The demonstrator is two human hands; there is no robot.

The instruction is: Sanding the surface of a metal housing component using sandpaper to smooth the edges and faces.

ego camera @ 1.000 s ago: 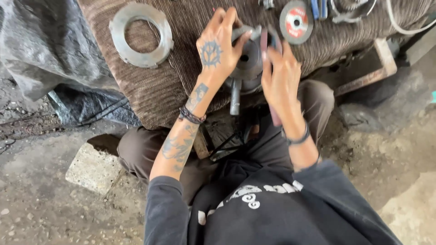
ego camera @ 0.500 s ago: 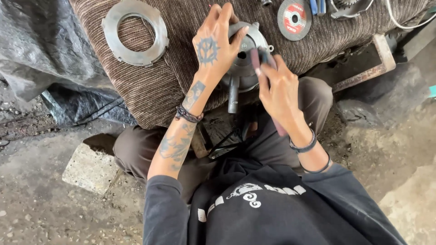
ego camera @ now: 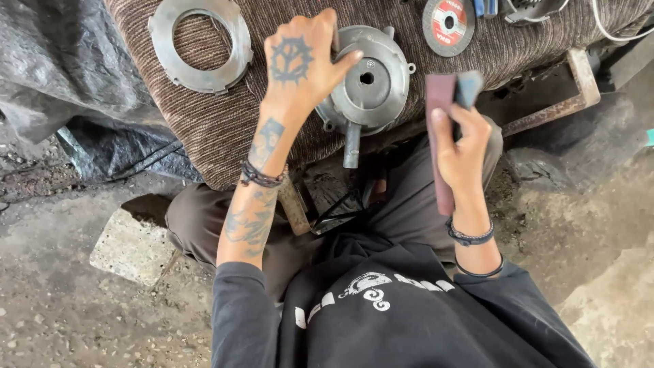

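Two hands work: left hand clamps the round housing, right hand pinches upright sandpaper just beside it.

A brown striped cushion carried the things. A flat metal ring lay near its left edge. A round grey metal part sat at its front edge. A red-labelled cutting disc lay near the back.
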